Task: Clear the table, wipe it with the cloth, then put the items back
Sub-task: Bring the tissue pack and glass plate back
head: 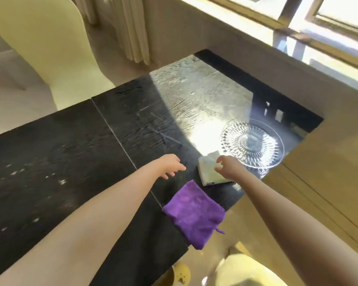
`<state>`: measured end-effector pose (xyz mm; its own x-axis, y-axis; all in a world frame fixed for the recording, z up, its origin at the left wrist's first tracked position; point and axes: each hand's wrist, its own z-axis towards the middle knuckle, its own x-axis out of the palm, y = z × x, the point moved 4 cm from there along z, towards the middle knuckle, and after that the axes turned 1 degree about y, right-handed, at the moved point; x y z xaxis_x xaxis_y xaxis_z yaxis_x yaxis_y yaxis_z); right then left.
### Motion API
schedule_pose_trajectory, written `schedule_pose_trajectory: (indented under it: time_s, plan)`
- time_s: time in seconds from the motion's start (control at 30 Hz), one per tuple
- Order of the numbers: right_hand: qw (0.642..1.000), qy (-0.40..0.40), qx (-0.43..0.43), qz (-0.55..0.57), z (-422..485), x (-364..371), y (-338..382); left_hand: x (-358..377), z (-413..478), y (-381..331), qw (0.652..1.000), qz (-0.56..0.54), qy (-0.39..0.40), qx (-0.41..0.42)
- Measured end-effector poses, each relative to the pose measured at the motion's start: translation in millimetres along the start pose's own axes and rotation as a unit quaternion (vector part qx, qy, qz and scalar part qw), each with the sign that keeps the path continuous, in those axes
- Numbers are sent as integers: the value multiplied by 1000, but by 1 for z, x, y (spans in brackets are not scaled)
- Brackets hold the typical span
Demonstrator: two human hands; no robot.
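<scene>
No readable text; tissue pack (210,171) print blurred.

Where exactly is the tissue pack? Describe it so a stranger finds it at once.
Start at the black table and go to its right end by the window, where a clear cut-glass plate stands. Just nearer the person than that plate, under the right hand, lies the tissue pack. It is the only white, boxy thing; the purple cloth beside it is flat and soft.

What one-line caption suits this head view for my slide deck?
Both hands, left and right, reach toward a tissue pack between purple cloth and glass plate.
</scene>
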<state>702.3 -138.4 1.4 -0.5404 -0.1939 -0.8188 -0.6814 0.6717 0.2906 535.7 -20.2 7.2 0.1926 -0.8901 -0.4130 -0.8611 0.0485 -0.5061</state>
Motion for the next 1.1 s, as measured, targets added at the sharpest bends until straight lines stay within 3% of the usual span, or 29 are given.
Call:
schedule_pose_trajectory:
  time_s: [0.17, 0.33, 0.53, 0.63, 0.67, 0.73, 0.8, 0.9, 1.0, 1.1]
  plan:
    - [997, -56, 42, 11, 13, 8, -55, 63, 51, -31, 995, -89, -33, 1]
    - [995, -81, 37, 36, 23, 21, -65, 85, 84, -43, 991, -74, -105, -23]
    - [970, -56, 46, 233, 39, 23, -90, 89, 116, -31, 956, -267, -96, -73]
    - [910, -125, 144, 369, 35, 20, -107, 83, 111, -44, 963, -246, -103, -46]
    - [869, -141, 202, 430, 35, 21, -113, 81, 108, -48, 967, -223, -116, -35]
    - [754, -121, 299, 572, 34, 25, -123, 74, 101, -52, 969, -201, -141, -20]
    - [686, -79, 318, 649, 36, 24, -128, 68, 98, -46, 965, -210, -158, -19]
    - [643, -95, 302, 697, 43, 14, -137, 53, 94, -31, 953, -251, -167, -20]
    - [642, -122, 315, 689, 50, 14, -143, 33, 92, -11, 938, -300, -172, -20]
    - [615, -144, 293, 718, 55, 8, -138, 14, 88, 16, 918, -358, -171, -28]
